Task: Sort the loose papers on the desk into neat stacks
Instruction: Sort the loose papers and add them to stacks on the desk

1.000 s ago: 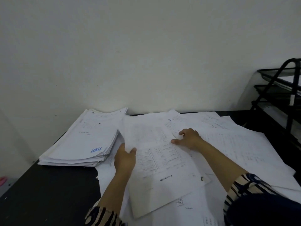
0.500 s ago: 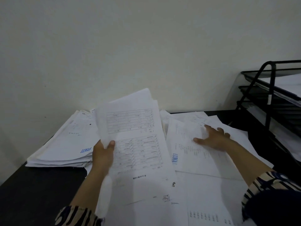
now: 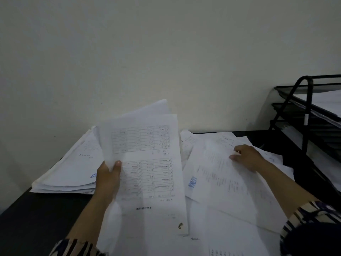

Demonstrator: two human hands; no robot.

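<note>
A stack of papers (image 3: 70, 174) lies at the left of the desk (image 3: 36, 218), against the wall (image 3: 129, 52). Loose sheets (image 3: 230, 191) cover the desk's centre and right. A tiered tray rack (image 3: 306, 126) holding papers stands at the far right edge, beside the loose sheets.
</note>
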